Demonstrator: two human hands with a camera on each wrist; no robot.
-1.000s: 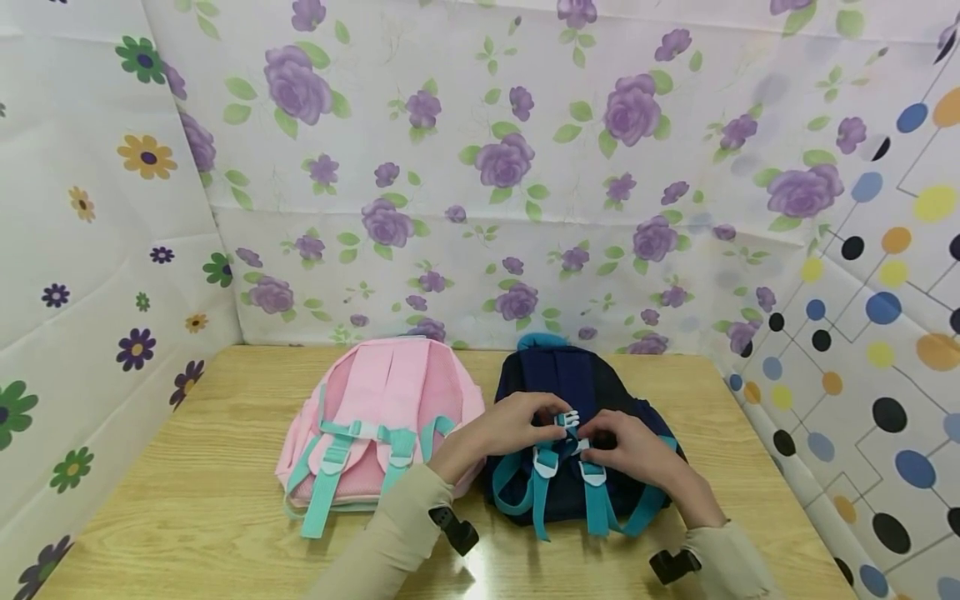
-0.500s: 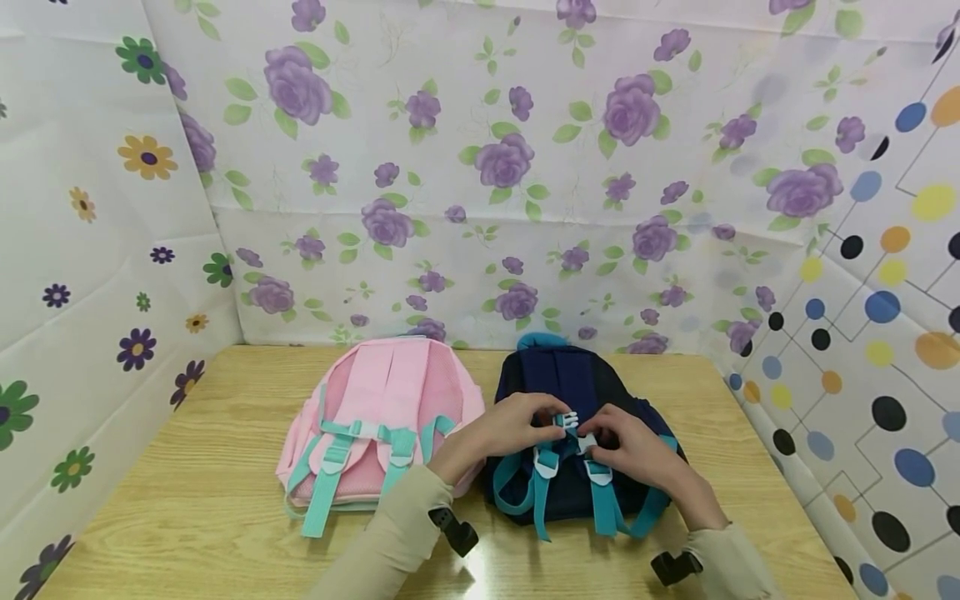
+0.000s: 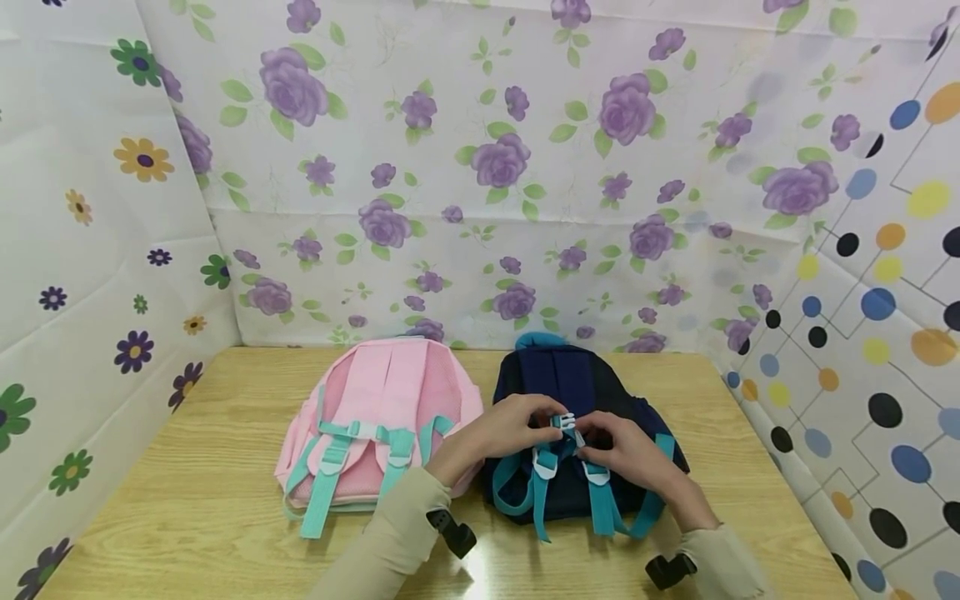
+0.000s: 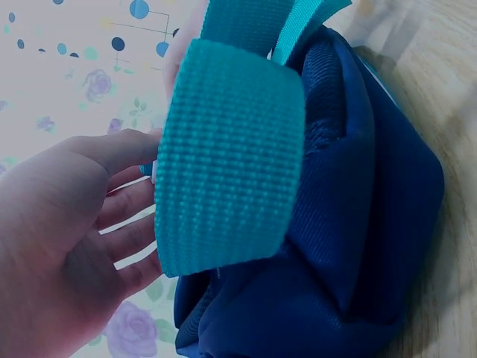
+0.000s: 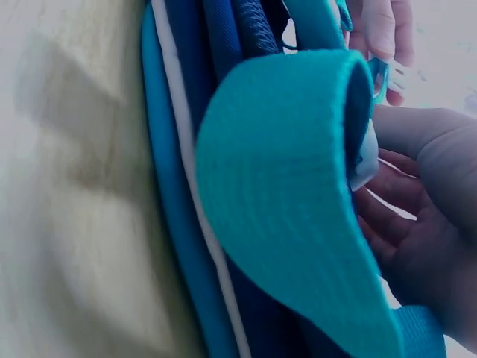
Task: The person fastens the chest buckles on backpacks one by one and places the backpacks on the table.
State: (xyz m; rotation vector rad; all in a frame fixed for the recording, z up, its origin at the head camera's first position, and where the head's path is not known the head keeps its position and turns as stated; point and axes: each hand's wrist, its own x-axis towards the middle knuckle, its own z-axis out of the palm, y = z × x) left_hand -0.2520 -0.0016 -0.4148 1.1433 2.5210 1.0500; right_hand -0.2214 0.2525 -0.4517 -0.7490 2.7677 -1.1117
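A navy backpack (image 3: 558, 375) with teal straps lies on the table, its strap side up. My left hand (image 3: 513, 425) pinches the white pronged half of a side-release buckle (image 3: 567, 422) between thumb and fingers. Just to its right, my right hand (image 3: 626, 446) holds the white socket half (image 3: 579, 438), which is tilted. The two halves are close together but look apart. A loop of teal webbing (image 4: 231, 156) hides the left fingertips in the left wrist view. Another teal strap (image 5: 283, 171) partly covers the white socket piece in the right wrist view.
A pink backpack (image 3: 386, 375) with mint straps lies left of the navy one, close to my left forearm. Both are on a wooden table (image 3: 210, 500). Patterned cloth walls (image 3: 480, 250) stand behind and at both sides.
My right hand has turned the socket half, first to show its flat face, now nearly edge-on. It sits slightly nearer the pronged half. The left hand keeps its hold.
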